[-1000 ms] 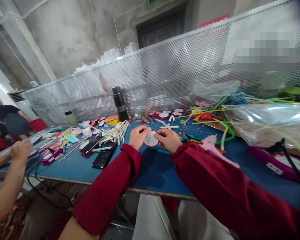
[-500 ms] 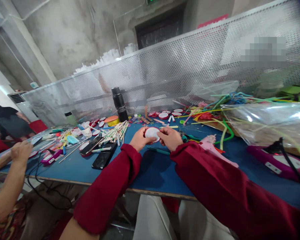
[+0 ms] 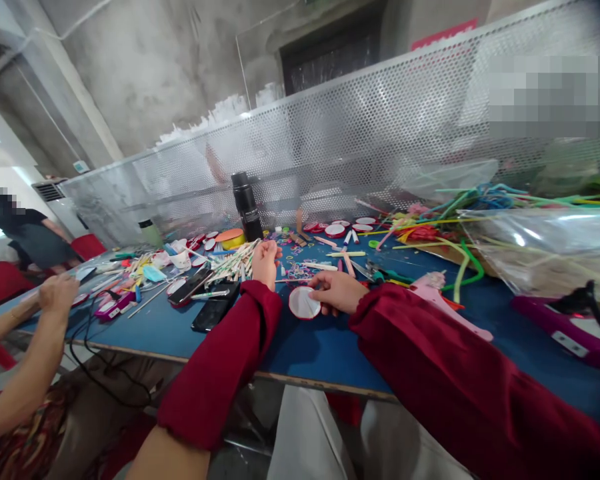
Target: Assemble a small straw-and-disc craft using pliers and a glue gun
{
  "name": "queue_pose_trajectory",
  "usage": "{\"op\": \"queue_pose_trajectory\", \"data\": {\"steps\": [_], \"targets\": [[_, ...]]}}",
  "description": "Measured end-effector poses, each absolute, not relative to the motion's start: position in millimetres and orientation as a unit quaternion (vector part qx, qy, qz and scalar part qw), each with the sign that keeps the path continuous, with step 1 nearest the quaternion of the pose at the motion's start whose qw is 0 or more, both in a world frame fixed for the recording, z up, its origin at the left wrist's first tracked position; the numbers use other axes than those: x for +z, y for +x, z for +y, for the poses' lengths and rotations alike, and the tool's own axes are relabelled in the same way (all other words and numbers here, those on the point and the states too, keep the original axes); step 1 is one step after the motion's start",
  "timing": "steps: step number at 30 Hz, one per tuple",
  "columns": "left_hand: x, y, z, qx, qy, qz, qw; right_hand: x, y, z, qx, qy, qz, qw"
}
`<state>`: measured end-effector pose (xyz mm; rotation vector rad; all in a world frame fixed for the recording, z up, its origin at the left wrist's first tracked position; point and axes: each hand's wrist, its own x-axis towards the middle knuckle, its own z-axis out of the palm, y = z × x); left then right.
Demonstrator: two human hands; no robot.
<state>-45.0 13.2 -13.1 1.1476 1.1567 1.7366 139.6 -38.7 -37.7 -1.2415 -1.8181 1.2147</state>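
My right hand (image 3: 339, 292) pinches the edge of a round white disc with a red rim (image 3: 304, 304), held low over the blue table (image 3: 280, 350). Apart from the disc, my left hand (image 3: 266, 263) is at the right end of a heap of thin paper-wrapped sticks (image 3: 235, 261). Its fingers are curled together, and whatever they may hold is hidden. Small coloured rings (image 3: 300, 271) lie scattered just to its right. Beyond my right hand is a tool with teal handles (image 3: 377, 272).
A black bottle (image 3: 247, 208) stands at the back near the perforated metal screen (image 3: 330, 147). Phones (image 3: 215, 310) lie left of my sleeve. On the right are a pink piece (image 3: 447, 303), coloured tubes and a purple power strip (image 3: 565, 330). A co-worker's hands (image 3: 57, 293) are at far left.
My left hand has let go of the disc and moved up and left to the sticks. The disc, in my right hand alone, is lower. The view has shifted slightly left.
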Motion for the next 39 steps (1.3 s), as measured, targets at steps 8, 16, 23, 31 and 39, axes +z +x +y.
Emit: {"op": "queue_pose_trajectory", "data": {"steps": [8,16,23,31,39], "targets": [[-18,-47,18,0.676,0.477,0.453,0.331,-34,141,-40,0.390,-0.494,-0.697,0.344],[-21,-49,22,0.654,0.503,0.460,0.329,-25,143,-43,0.321,-0.497,-0.719,0.364],[-24,-51,27,0.636,0.537,0.455,0.317,-17,149,-38,0.204,-0.520,-0.745,0.365],[-27,-55,32,0.621,0.547,0.470,0.308,-18,151,-35,0.145,-0.527,-0.756,0.359],[-32,-58,39,0.606,0.550,0.489,0.302,-18,151,-35,0.137,-0.531,-0.761,0.348]]}}
